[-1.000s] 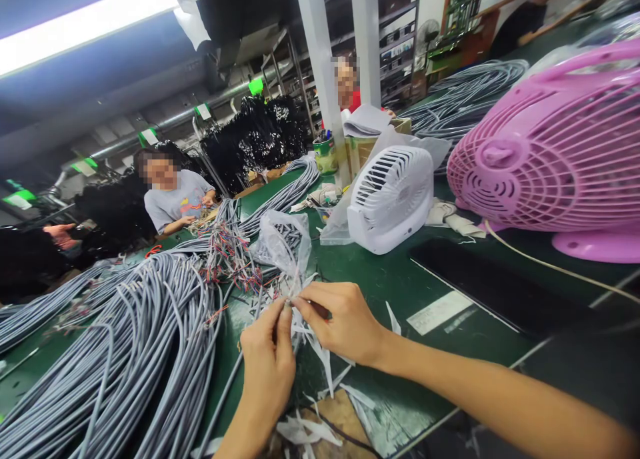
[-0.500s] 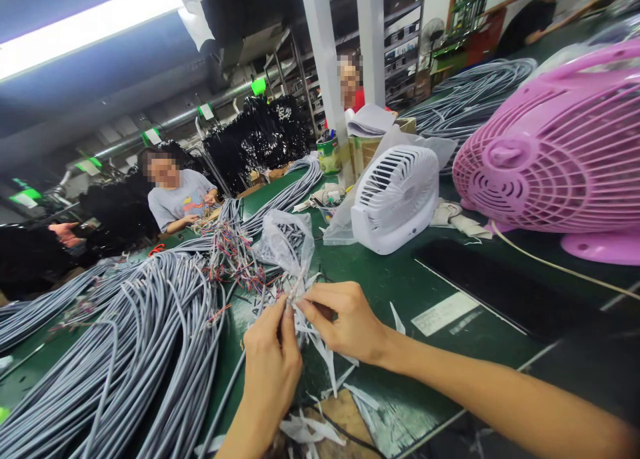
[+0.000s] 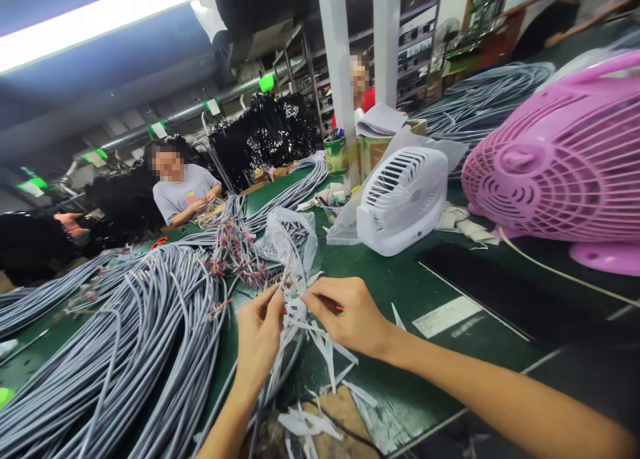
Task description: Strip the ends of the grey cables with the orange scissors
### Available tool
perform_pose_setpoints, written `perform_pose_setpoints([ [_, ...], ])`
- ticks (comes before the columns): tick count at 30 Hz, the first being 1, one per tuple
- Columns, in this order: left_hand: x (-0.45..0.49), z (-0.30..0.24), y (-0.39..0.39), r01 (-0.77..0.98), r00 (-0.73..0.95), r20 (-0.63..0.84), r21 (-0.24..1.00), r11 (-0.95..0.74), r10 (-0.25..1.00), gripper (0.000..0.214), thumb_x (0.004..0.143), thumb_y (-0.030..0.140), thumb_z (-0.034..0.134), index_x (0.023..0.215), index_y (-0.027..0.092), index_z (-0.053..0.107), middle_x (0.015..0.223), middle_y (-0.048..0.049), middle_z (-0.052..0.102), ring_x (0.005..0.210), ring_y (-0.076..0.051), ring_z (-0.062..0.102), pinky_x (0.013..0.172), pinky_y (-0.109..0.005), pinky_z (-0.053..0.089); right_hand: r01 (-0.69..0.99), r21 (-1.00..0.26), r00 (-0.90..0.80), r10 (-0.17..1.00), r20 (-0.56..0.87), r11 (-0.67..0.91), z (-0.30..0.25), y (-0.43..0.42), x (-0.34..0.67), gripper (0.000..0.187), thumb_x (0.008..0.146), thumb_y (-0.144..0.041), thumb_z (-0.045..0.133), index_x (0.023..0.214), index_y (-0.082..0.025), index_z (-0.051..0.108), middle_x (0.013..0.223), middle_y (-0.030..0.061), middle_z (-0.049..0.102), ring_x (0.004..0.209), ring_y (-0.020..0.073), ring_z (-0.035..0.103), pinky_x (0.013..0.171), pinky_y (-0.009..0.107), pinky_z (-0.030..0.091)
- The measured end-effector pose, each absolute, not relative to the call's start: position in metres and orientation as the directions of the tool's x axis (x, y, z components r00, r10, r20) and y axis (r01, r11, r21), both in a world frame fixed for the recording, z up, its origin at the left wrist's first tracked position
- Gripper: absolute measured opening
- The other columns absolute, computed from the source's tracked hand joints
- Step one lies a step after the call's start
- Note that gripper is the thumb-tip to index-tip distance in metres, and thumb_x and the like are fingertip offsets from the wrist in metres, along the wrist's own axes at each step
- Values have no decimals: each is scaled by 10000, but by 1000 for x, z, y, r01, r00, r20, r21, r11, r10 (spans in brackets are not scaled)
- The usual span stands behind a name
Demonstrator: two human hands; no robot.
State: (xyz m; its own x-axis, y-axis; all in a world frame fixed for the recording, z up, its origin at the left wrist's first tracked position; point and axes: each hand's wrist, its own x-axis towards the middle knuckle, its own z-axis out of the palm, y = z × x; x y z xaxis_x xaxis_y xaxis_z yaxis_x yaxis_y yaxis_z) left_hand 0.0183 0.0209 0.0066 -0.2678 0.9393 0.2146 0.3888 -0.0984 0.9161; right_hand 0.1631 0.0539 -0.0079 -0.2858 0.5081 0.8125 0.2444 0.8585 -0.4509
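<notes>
My left hand (image 3: pixel 259 335) pinches the stripped end of a grey cable (image 3: pixel 273 369) that runs down toward me. My right hand (image 3: pixel 345 314) is closed in a pinch beside it, holding a thin red wire end (image 3: pixel 339 307) from that cable. White paper strips (image 3: pixel 320 342) hang from the cable end between the hands. Just beyond my fingers stands a clear plastic bag (image 3: pixel 290 239) with small dark parts inside. A big bundle of grey cables (image 3: pixel 125 339) with coloured wire ends (image 3: pixel 237 252) lies to the left on the green table (image 3: pixel 395 279).
A white desk fan (image 3: pixel 403 199) and a pink fan (image 3: pixel 565 162) stand at the right, the pink one's cord trailing across the table. More paper scraps (image 3: pixel 310 425) lie near me. A person in a grey shirt (image 3: pixel 183 192) works across the table; another sits behind the white pillar (image 3: pixel 340 79).
My hands have drawn slightly apart, the left one shifting left and down with the cable end. The view has swung a little to the left.
</notes>
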Motion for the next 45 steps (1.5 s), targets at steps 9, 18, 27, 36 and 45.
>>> perform_pose_setpoints([
  [9,27,21,4,321,-336,273,933,-163,902,310,611,400,683,687,100,696,459,20,531,390,-83,434,378,-194,360,330,-552,-302,639,707,766,-10,57,162,275,852,-230,459,645,-154,623,561,13,604,489,107,513,491,213,327],
  [18,29,13,4,402,-300,414,872,-280,860,219,648,309,687,769,132,733,535,-13,618,419,-108,537,402,-199,454,-14,-811,-281,776,565,585,-10,55,159,244,757,-357,569,740,-122,632,428,-76,329,380,53,236,359,187,190],
  [27,23,10,6,366,-425,428,887,-281,798,257,654,349,691,764,118,716,491,17,573,391,-86,495,365,-181,405,318,-734,-217,800,559,600,-9,70,164,213,717,-167,496,537,-152,608,402,-33,461,379,78,355,406,198,261],
  [36,23,6,2,668,-291,669,654,-356,684,169,735,282,625,799,158,719,602,-17,634,495,-111,553,438,-204,454,310,-595,-195,662,724,742,-6,56,166,301,865,-367,438,714,-163,599,429,-48,452,368,81,403,423,192,296],
  [45,25,2,0,825,-113,774,422,-376,623,148,785,223,577,839,156,698,584,0,606,450,-87,492,455,-199,431,401,-400,-290,528,798,824,-13,53,161,315,911,-235,381,707,-159,608,584,12,632,479,107,546,532,228,341],
])
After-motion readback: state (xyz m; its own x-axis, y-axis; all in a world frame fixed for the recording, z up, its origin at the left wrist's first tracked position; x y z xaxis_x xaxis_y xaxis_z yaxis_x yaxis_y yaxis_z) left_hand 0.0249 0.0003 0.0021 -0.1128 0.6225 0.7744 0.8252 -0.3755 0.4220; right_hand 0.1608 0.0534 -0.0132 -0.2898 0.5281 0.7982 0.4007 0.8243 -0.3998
